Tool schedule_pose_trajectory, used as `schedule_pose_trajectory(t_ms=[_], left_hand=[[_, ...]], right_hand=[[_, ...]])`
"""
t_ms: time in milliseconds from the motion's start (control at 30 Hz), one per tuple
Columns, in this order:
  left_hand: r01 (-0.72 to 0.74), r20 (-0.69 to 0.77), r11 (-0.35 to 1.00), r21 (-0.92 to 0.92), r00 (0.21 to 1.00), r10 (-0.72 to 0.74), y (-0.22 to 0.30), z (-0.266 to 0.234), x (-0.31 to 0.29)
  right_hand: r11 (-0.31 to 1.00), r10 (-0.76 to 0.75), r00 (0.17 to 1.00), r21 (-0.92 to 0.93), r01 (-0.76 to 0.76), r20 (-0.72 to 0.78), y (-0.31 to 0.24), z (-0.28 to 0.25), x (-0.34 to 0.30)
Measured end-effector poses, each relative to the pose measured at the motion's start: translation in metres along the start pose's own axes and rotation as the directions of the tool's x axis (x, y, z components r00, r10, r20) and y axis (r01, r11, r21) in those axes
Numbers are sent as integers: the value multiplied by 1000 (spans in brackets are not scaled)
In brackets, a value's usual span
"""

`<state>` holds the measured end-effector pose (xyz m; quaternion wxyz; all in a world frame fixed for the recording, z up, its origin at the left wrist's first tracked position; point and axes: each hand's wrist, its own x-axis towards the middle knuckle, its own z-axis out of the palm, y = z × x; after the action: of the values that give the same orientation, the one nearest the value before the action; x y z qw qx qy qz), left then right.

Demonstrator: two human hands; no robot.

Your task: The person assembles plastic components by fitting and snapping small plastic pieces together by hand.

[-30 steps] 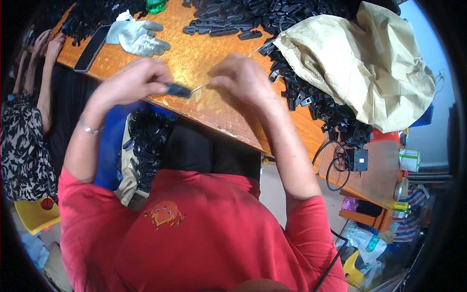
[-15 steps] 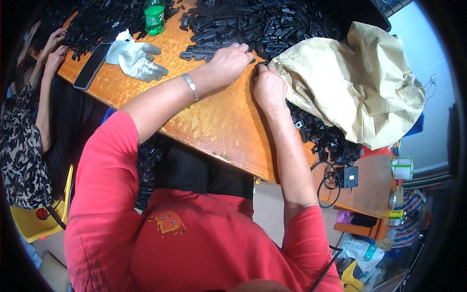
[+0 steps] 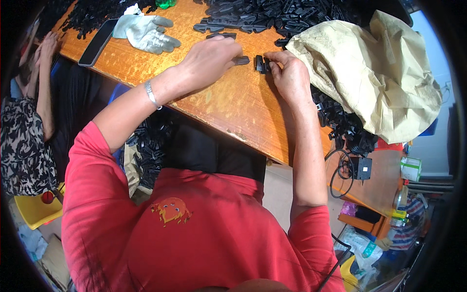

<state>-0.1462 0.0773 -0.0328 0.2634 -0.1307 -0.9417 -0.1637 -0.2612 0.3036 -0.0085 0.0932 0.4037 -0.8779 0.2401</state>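
Observation:
My left hand (image 3: 210, 59) is closed over the wooden table (image 3: 209, 112), and a small ribbed black plastic piece (image 3: 241, 60) sticks out from its fingertips. Across a short gap, my right hand (image 3: 292, 77) pinches a black plastic clip (image 3: 260, 64) between thumb and forefinger. The two parts are apart, with their ends facing each other. Just beyond my left knuckles lies a flat black strip (image 3: 221, 35) on the wood. Past both hands spreads a large heap of long black plastic parts (image 3: 272, 14).
A beige woven sack (image 3: 374, 73) lies beside my right hand, with more black parts (image 3: 348, 121) below it. To the left are a grey-white glove (image 3: 146, 33) and a phone (image 3: 98, 43). A co-worker's hands (image 3: 47, 46) are at the far left. A black cabled box (image 3: 361, 168) sits at right.
Both hands have drawn back from the heap toward me, and the small black pieces now show at their fingertips. The whole view has shifted a little.

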Motion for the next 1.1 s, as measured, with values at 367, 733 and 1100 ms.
schedule_pose_trajectory(t_ms=[367,733,1100], left_hand=[[61,-29,991,-118,997,-65,6,-7,-24],[102,-10,979,-176,994,-105,4,-10,-29],[178,11,976,-129,984,-178,-4,-9,-31]], right_hand=[[963,-142,961,-190,190,239,-14,-1,14],[996,-15,992,-81,25,122,-24,11,9],[961,87,996,262,-88,14,-15,18,-16]])
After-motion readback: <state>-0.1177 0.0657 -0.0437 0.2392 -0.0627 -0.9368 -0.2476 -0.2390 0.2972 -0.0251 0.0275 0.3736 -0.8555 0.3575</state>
